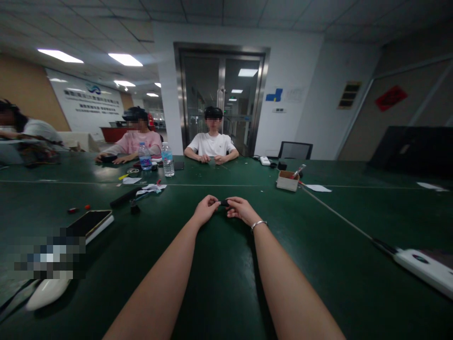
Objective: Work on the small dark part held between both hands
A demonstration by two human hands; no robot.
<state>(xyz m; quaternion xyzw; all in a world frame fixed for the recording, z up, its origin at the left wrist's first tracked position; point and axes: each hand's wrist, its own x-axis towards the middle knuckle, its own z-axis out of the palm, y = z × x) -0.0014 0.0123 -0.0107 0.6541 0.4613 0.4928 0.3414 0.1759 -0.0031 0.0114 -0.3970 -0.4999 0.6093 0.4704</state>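
Observation:
Both my arms reach forward over the dark green table [219,283]. Between my hands is a small black object [224,203], too small to name. My right hand [241,208], with a silver bracelet [259,225] on its wrist, pinches it between thumb and fingers. On its left side, the fingertips of my left hand [206,209] are pressed together at the object's end, where something small and pale shows. Whether the left fingers grip the black object or a separate piece is hard to make out.
Two water bottles [167,160] stand beyond to the left, near crumpled paper [152,189]. A small box [287,181] with pens is at the right. A cable runs to a white power strip [424,269]. A phone [90,222] lies left. People sit across the table.

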